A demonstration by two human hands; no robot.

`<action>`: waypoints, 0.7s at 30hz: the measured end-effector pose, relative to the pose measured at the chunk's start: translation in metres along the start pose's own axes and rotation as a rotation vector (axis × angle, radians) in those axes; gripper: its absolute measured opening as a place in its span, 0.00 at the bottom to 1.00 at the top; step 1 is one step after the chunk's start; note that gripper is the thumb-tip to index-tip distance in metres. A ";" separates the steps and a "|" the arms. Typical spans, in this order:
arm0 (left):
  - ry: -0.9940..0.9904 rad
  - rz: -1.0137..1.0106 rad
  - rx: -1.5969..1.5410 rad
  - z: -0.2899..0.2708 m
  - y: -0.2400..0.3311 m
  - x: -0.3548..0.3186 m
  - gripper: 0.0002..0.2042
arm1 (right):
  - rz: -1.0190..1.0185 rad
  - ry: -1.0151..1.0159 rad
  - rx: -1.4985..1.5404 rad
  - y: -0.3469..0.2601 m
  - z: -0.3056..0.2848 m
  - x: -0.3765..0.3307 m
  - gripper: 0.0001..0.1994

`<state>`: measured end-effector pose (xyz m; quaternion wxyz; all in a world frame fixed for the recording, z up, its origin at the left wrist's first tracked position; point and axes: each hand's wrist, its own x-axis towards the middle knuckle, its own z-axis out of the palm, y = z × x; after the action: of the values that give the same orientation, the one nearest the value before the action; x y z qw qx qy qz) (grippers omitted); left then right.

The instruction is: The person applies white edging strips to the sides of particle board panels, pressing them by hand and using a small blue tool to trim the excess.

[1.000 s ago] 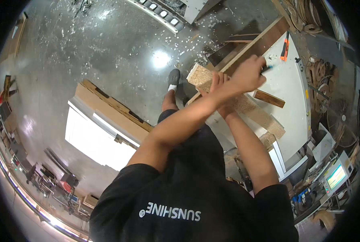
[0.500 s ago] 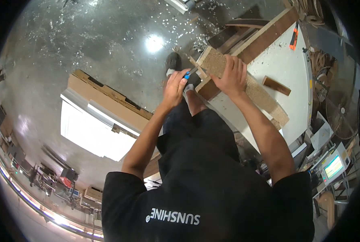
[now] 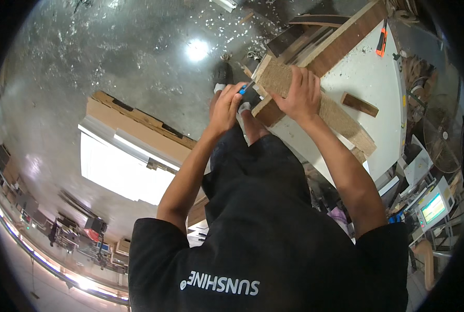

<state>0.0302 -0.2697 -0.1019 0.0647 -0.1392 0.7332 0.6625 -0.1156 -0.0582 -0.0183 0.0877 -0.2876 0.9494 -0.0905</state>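
Observation:
A rough chipboard plank [image 3: 341,117] lies slanted on a white workbench [image 3: 367,78], its near end sticking out over the bench edge. My right hand [image 3: 300,93] presses flat on top of that end, fingers spread. My left hand [image 3: 226,106] is closed around a small blue-tipped pen-like tool [image 3: 244,88], whose tip touches the plank's end corner. Both forearms reach up from my black shirt at the bottom of the view.
A small dark wood block [image 3: 359,104] and an orange utility knife [image 3: 382,44] lie on the bench. A long brown beam [image 3: 346,36] runs along its far edge. Stacked boards [image 3: 138,130] lie on the chip-strewn concrete floor. A lit screen [image 3: 434,208] stands at right.
A second ago both hands were crossed further along the bench. They have come to the plank's near end, the right hand flat on it and the left at its corner with the tool.

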 end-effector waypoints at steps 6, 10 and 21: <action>-0.056 -0.058 0.025 -0.004 -0.008 0.004 0.21 | -0.017 0.006 0.011 0.002 -0.002 0.001 0.47; -0.082 -0.072 -0.048 -0.008 -0.008 0.009 0.22 | -0.035 0.002 0.038 0.004 0.000 0.000 0.46; -0.096 0.004 0.047 -0.010 -0.009 0.022 0.21 | -0.034 0.004 0.058 0.003 0.000 0.001 0.45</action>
<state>0.0124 -0.2826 -0.1160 0.1015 -0.1043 0.7448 0.6513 -0.1181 -0.0562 -0.0196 0.0925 -0.3007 0.9416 -0.1203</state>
